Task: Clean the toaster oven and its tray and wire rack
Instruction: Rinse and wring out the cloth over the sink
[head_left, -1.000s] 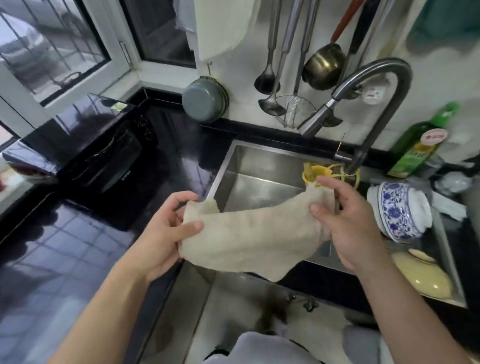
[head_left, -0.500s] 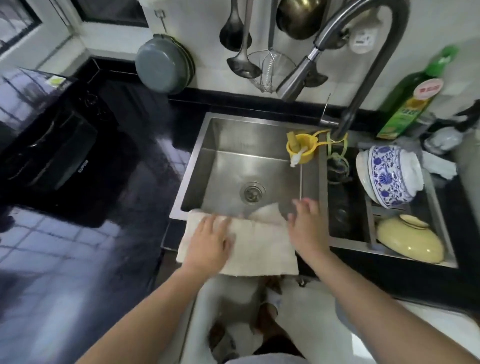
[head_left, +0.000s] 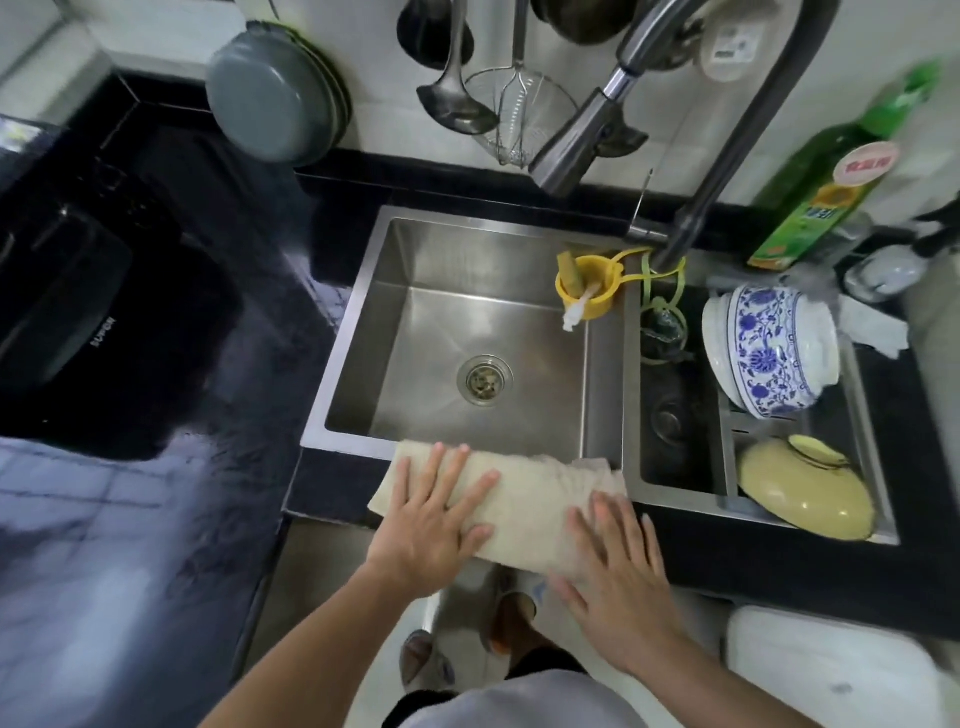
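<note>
A beige cloth (head_left: 524, 493) lies draped over the front rim of the steel sink (head_left: 363, 291). My left hand (head_left: 431, 512) rests flat on the cloth's left part with fingers spread and straight. My right hand (head_left: 618, 564) lies flat on its right part, fingers straight too. The black toaster oven (head_left: 67, 291) stands on the dark counter at the far left, door closed, well away from both hands. No tray or wire rack shows.
A curved tap (head_left: 691, 208) hangs over the sink, with a yellow cup (head_left: 589, 288) on the divider. A blue-white bowl (head_left: 774, 348) and a yellow bowl (head_left: 805, 491) sit in the right basin. A green bottle (head_left: 826, 182) stands behind. Ladles and a grey pan (head_left: 275, 93) hang on the wall.
The cloth was held up spread between both hands; it now lies over the sink's front rim. Both hands have let go and flattened on it, the right moving onto its right end.
</note>
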